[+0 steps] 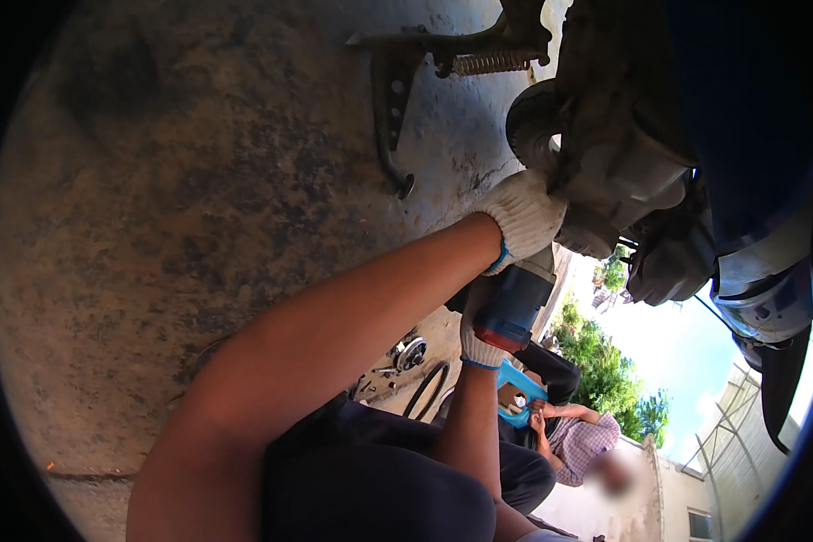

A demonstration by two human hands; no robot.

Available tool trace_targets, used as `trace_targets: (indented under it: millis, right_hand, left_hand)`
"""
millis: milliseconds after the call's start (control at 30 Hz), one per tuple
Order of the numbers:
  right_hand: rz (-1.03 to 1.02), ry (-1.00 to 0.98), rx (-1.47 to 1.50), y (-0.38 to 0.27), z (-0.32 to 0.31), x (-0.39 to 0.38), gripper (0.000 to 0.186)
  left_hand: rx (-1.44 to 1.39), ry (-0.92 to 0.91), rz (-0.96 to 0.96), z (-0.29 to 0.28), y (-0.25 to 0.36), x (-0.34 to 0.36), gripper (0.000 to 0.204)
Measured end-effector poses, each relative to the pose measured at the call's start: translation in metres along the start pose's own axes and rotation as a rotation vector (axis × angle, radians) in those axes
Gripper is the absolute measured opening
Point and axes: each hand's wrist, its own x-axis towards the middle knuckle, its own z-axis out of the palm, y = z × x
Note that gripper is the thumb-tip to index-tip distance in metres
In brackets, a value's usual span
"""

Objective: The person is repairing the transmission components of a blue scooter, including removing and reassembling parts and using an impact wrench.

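Both of my hands wear white knitted gloves with blue cuffs. My right hand point(481, 345) is closed round the grip of a blue impact wrench point(515, 305) with a red rear end, its nose aimed at the engine. My left hand point(522, 212) reaches across above the tool and is pressed against the motorcycle engine point(619, 176); its fingertips are hidden, so I cannot tell what they grip. A rounded engine cover point(587, 233) sits right beside that glove. The tool's tip cannot be made out clearly.
A metal kickstand point(397, 99) with a coil spring point(490, 63) juts over the stained concrete floor point(199, 181). Loose parts, among them a round metal hub point(412, 353), lie beyond my arms. Another person point(585, 443) sits nearby beside a blue plastic stool point(522, 388).
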Motion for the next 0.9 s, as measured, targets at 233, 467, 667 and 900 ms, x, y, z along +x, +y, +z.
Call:
trace_targets:
  millis: [233,467,667,900]
  right_hand:
    - [-0.47,0.48,0.049,0.01,0.004,0.011,0.064]
    - [-0.404,0.326,0.35,0.028,0.006,0.018,0.069]
    - [-0.285,0.318,0.083,0.018,0.026,0.018,0.06]
    - [-0.338,0.184,0.264,-0.003,-0.012,0.029,0.068]
  left_hand:
    - [0.117,-0.167,-0.121,-0.015,0.013,0.023,0.028]
    - [-0.037,0.042,-0.271,-0.016,0.042,0.023,0.029]
    - [0.187,0.174,-0.071,-0.005,0.013,0.016,0.025]
    - [0.245,0.156,-0.012,-0.002,0.014,0.027,0.029]
